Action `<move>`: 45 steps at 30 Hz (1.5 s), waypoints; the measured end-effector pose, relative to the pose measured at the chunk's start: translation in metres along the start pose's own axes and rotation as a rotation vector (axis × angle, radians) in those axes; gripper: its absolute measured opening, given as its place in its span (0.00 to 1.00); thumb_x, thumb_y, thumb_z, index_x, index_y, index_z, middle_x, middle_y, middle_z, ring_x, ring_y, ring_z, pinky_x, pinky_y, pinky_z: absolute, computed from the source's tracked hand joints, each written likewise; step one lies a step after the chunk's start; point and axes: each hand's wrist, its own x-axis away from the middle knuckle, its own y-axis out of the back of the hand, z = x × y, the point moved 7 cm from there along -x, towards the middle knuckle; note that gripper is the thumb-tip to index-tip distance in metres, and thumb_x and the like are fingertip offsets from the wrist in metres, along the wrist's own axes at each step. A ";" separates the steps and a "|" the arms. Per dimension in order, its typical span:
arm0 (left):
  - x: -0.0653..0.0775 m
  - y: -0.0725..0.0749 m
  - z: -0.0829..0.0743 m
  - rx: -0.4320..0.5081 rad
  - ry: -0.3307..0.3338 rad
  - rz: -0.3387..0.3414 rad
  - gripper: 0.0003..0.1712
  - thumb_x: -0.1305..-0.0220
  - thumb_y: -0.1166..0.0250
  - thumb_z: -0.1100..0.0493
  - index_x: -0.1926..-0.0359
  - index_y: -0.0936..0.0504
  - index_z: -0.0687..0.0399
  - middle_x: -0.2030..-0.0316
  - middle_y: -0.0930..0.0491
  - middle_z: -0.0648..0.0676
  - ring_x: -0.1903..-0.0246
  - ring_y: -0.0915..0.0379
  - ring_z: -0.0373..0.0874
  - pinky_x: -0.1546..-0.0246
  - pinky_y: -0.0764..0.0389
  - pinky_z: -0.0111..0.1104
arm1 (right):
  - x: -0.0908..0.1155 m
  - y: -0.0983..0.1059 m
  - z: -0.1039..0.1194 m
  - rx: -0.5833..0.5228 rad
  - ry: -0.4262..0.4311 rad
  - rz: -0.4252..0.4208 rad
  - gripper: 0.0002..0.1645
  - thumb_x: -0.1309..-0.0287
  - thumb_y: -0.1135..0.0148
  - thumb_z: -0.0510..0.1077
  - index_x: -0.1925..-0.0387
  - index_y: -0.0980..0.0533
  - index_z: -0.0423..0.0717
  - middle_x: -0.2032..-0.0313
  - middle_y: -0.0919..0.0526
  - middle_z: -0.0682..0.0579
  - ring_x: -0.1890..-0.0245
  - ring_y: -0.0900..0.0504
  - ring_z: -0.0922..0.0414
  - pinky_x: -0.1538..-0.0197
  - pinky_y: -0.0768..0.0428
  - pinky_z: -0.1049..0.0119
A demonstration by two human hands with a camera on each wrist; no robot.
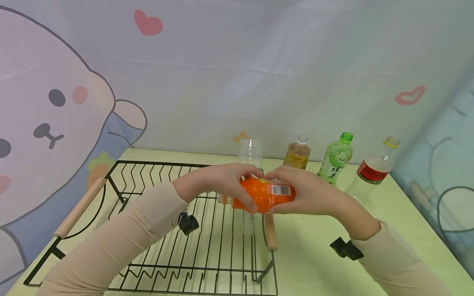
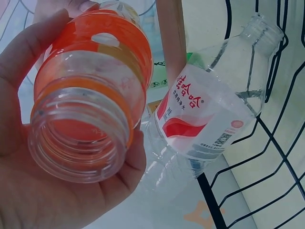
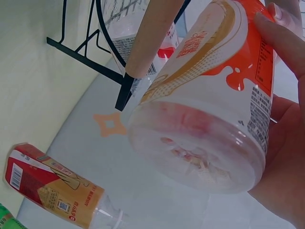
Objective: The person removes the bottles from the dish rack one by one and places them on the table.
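Observation:
An empty plastic bottle with an orange label (image 1: 264,195) lies sideways in the air over the right end of a black wire dish rack (image 1: 218,269). My left hand (image 1: 231,181) grips it near the neck, thumb and fingers round it. Around its base end curls my right hand (image 1: 314,191). The uncapped mouth (image 2: 78,143) faces left, and the clear bottom (image 3: 195,157) shows in the right wrist view. Behind and below it, a clear water bottle (image 2: 195,114) with a white and red label sits in the rack, partly hidden in the head view.
Wooden handles (image 1: 81,207) flank the rack. To its right, three more bottles stand on the pale table (image 1: 307,255): one with a yellow and red label (image 1: 297,156), a green one (image 1: 336,158) and a clear one with a red label (image 1: 373,170). A printed cloth (image 1: 222,82) hangs behind.

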 end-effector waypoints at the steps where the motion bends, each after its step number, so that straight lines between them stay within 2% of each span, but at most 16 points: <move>1: 0.000 0.000 0.000 -0.002 -0.001 0.000 0.42 0.53 0.25 0.56 0.36 0.33 0.48 0.50 0.27 0.52 0.55 0.25 0.48 0.60 0.19 0.35 | 0.000 0.000 0.000 0.005 0.002 -0.001 0.36 0.52 0.26 0.56 0.42 0.26 0.50 0.46 0.22 0.55 0.51 0.23 0.57 0.53 0.20 0.60; 6: 0.002 0.001 -0.001 -0.002 -0.006 0.006 0.42 0.52 0.25 0.56 0.35 0.33 0.48 0.48 0.28 0.52 0.55 0.25 0.48 0.62 0.19 0.36 | 0.001 0.002 0.001 0.005 0.002 0.001 0.35 0.52 0.26 0.54 0.43 0.26 0.49 0.47 0.22 0.55 0.51 0.23 0.56 0.51 0.21 0.58; 10: 0.005 0.003 -0.002 0.020 -0.008 0.012 0.42 0.51 0.25 0.56 0.35 0.34 0.48 0.46 0.29 0.53 0.60 0.23 0.48 0.68 0.18 0.37 | 0.003 0.005 0.000 -0.029 0.008 -0.004 0.34 0.52 0.26 0.51 0.44 0.26 0.47 0.48 0.22 0.54 0.51 0.24 0.56 0.52 0.20 0.60; 13: 0.007 0.004 -0.003 0.054 -0.019 0.007 0.42 0.51 0.24 0.57 0.35 0.34 0.48 0.46 0.29 0.54 0.61 0.23 0.49 0.66 0.18 0.36 | 0.006 0.009 -0.002 -0.067 0.007 -0.018 0.34 0.53 0.24 0.48 0.44 0.26 0.46 0.49 0.22 0.55 0.53 0.23 0.56 0.55 0.19 0.63; 16: 0.008 0.007 -0.003 0.058 -0.040 -0.011 0.43 0.52 0.24 0.56 0.35 0.34 0.49 0.47 0.28 0.53 0.57 0.24 0.48 0.60 0.20 0.36 | 0.009 0.013 -0.004 -0.104 0.001 -0.033 0.34 0.55 0.23 0.46 0.45 0.27 0.47 0.51 0.22 0.56 0.55 0.23 0.57 0.57 0.19 0.66; 21: 0.011 0.013 0.001 0.030 -0.053 -0.060 0.46 0.53 0.23 0.53 0.34 0.35 0.49 0.47 0.27 0.52 0.54 0.27 0.48 0.54 0.23 0.38 | 0.015 0.021 -0.010 -0.115 -0.018 -0.062 0.35 0.56 0.23 0.44 0.44 0.27 0.49 0.51 0.21 0.57 0.57 0.22 0.58 0.58 0.19 0.66; 29: 0.016 0.022 0.017 0.069 0.006 -0.141 0.49 0.53 0.23 0.52 0.31 0.38 0.45 0.44 0.27 0.52 0.57 0.24 0.48 0.54 0.22 0.39 | 0.032 0.037 -0.023 -0.148 -0.117 -0.119 0.36 0.54 0.23 0.46 0.43 0.28 0.52 0.51 0.22 0.54 0.56 0.22 0.54 0.61 0.18 0.64; 35: 0.018 0.026 0.031 0.078 0.041 -0.201 0.49 0.51 0.24 0.51 0.30 0.38 0.47 0.43 0.27 0.54 0.51 0.26 0.49 0.50 0.24 0.40 | 0.046 0.049 -0.032 -0.200 -0.127 -0.182 0.36 0.51 0.25 0.47 0.41 0.30 0.48 0.51 0.22 0.51 0.57 0.22 0.54 0.67 0.17 0.64; 40: 0.017 0.027 0.042 0.123 0.068 -0.274 0.49 0.51 0.25 0.50 0.30 0.38 0.49 0.42 0.27 0.56 0.47 0.27 0.51 0.47 0.26 0.43 | 0.056 0.055 -0.042 -0.225 -0.141 -0.238 0.39 0.51 0.26 0.42 0.39 0.33 0.42 0.49 0.22 0.46 0.58 0.19 0.57 0.65 0.16 0.66; 42: 0.015 0.026 0.046 0.150 0.083 -0.304 0.48 0.51 0.25 0.50 0.31 0.38 0.49 0.43 0.27 0.56 0.46 0.28 0.52 0.46 0.26 0.44 | 0.060 0.057 -0.045 -0.212 -0.146 -0.269 0.40 0.52 0.26 0.40 0.38 0.33 0.40 0.46 0.23 0.44 0.54 0.19 0.55 0.60 0.18 0.70; 45: 0.011 0.023 0.052 0.196 0.109 -0.346 0.48 0.50 0.25 0.50 0.31 0.39 0.49 0.44 0.28 0.55 0.48 0.27 0.51 0.47 0.26 0.45 | 0.065 0.058 -0.052 -0.208 -0.161 -0.302 0.41 0.51 0.26 0.39 0.37 0.35 0.40 0.42 0.26 0.42 0.48 0.21 0.45 0.58 0.20 0.74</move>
